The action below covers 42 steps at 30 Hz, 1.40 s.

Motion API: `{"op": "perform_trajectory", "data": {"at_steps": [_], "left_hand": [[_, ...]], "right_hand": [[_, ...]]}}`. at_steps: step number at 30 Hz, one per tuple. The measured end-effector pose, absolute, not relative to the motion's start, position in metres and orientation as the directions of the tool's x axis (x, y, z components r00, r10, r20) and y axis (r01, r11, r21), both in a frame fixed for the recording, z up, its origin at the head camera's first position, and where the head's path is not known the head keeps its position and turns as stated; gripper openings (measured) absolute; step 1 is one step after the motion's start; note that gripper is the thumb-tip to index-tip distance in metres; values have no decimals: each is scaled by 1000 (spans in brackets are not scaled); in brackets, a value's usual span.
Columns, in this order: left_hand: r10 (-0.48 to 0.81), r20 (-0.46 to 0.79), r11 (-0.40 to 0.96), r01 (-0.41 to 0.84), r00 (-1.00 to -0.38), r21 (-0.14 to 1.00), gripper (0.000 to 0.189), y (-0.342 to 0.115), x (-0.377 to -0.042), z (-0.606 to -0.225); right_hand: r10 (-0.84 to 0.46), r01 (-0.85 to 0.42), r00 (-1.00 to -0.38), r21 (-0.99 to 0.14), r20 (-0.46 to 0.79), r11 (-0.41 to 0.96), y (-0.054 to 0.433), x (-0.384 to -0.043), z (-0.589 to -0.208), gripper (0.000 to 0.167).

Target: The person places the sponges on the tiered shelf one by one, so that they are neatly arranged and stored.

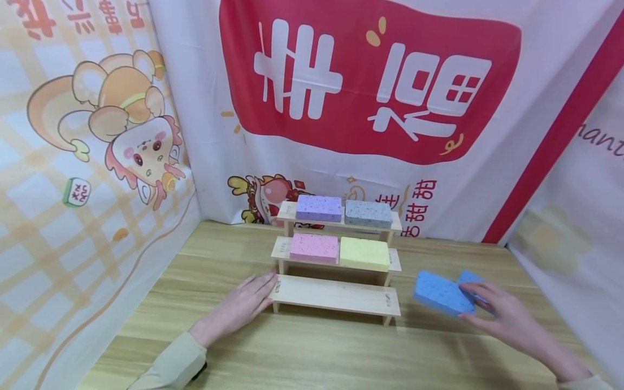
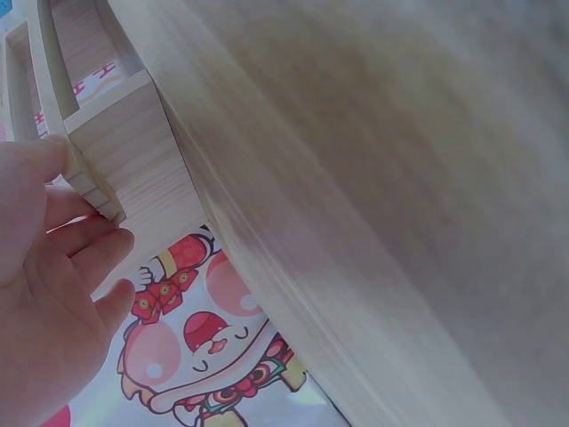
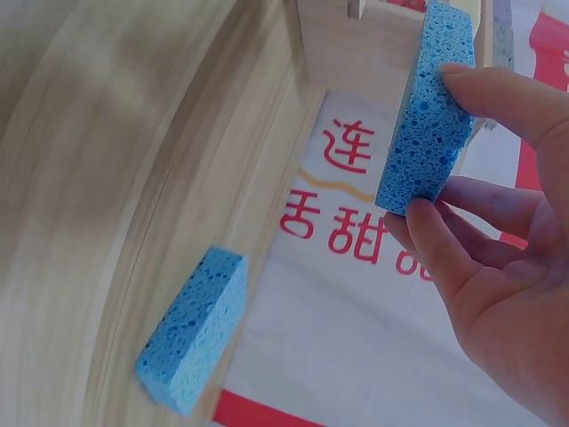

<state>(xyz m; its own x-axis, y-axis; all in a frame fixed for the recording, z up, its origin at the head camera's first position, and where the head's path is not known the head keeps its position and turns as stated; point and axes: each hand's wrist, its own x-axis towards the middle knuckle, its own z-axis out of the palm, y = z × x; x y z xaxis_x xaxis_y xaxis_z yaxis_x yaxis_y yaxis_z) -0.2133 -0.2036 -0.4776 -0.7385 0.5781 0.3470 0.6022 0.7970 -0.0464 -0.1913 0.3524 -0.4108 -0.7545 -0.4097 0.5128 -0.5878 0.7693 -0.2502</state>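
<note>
A three-tier wooden rack (image 1: 336, 295) stands on the table. At the left end of its lowest shelf, my left hand (image 1: 246, 300) grips the board; in the left wrist view the thumb and fingers (image 2: 102, 258) lie about the board's end. To the right of the rack, my right hand (image 1: 507, 314) pinches a blue sponge (image 1: 441, 292) between thumb and fingers, held above the table. The right wrist view shows this sponge (image 3: 431, 116) with its porous side. A second blue sponge (image 3: 197, 329) lies on the table, partly hidden behind the right hand in the head view.
Purple (image 1: 319, 207) and grey (image 1: 368, 213) sponges sit on the top shelf. Pink (image 1: 314, 247) and yellow (image 1: 364, 253) ones sit on the middle shelf. Printed cloths (image 1: 195, 108) hang behind and on both sides of the wooden table (image 1: 273, 352).
</note>
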Motion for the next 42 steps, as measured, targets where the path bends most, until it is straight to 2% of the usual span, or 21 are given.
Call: {"op": "perform_trajectory", "data": {"at_steps": [4, 12, 20, 23, 28, 33, 42], "left_hand": [[575, 339, 800, 599, -745, -41, 58, -204, -213, -478], [567, 296, 806, 591, -769, -7, 59, -203, -213, -475], [567, 315, 803, 595, -761, -9, 58, -204, -213, -476], [575, 338, 796, 605, -745, -21, 58, -203, -213, -476], [579, 349, 795, 606, -736, -41, 58, -203, -214, -477], [572, 334, 800, 600, -749, -24, 58, -203, -214, -476], [571, 329, 799, 602, -752, -10, 57, -203, -213, -476]], "right_hand": [[-443, -627, -730, -254, 520, 736, 345, -188, -411, 58], [-470, -620, -745, -230, 474, 751, 325, -183, -405, 60], [-457, -558, -821, -313, 342, 768, 299, -183, -401, 57], [-467, -561, -825, -354, 320, 748, 290, -185, -402, 58], [-507, -601, -798, -376, 326, 705, 276, -187, -405, 57], [-529, -623, -780, -335, 333, 707, 263, -191, -408, 59], [-552, -631, -776, -357, 306, 689, 238, -199, -412, 60]]}}
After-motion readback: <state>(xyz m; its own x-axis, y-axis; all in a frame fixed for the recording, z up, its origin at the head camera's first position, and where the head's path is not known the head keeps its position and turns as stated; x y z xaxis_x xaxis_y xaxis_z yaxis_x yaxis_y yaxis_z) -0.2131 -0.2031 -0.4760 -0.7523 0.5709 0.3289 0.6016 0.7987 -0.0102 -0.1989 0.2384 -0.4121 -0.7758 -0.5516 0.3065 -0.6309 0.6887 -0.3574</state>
